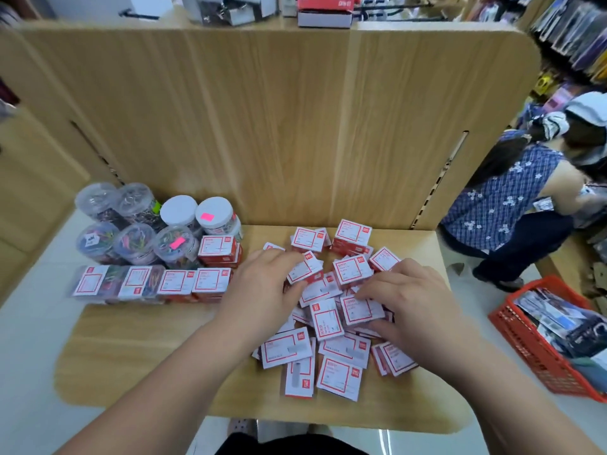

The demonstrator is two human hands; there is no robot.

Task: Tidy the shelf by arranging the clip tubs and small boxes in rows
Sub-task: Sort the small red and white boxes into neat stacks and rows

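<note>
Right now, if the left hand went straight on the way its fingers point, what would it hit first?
Probably the tilted small box at the left hand's fingertips, atop the loose pile; it may already touch it.

Printing on the small boxes (339, 377) is too blurred to read.

Left grip (262, 284), right grip (415, 307), both palm-down

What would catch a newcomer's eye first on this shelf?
A jumbled pile of small red-and-white boxes covers the right half of the wooden shelf, with the left hand and right hand on it. At back left, clip tubs stand in tidy rows, and a red basket sits at far right.
</note>
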